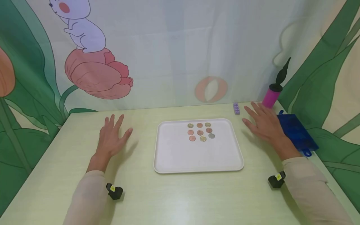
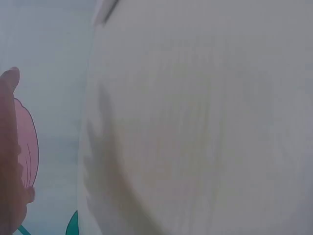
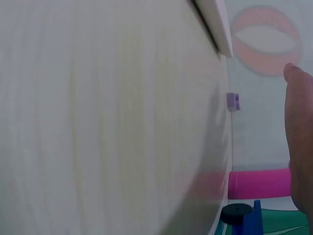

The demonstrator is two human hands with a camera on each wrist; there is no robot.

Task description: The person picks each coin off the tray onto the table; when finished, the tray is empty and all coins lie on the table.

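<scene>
A white rectangular tray (image 1: 180,159) lies on the table, with several coins grouped toward its back: copper ones such as this coin (image 1: 190,132), gold-toned ones such as this coin (image 1: 203,138), and a silver-toned coin (image 1: 212,136). To the left of the tray, my left hand (image 1: 112,139) hovers over the table with fingers spread, holding nothing. On the other side, my right hand (image 1: 265,125) is likewise spread and bare, apart from the tray. Each wrist view catches only part of its hand, at the outer edge.
Near the table's back edge lies a small purple studded block (image 1: 236,108). A pink cylinder with a black tapered top (image 1: 271,95) stands behind the right hand. At the right edge sits a blue plastic item (image 1: 298,131), partly hidden by that hand. A printed curtain (image 1: 157,62) hangs behind the table.
</scene>
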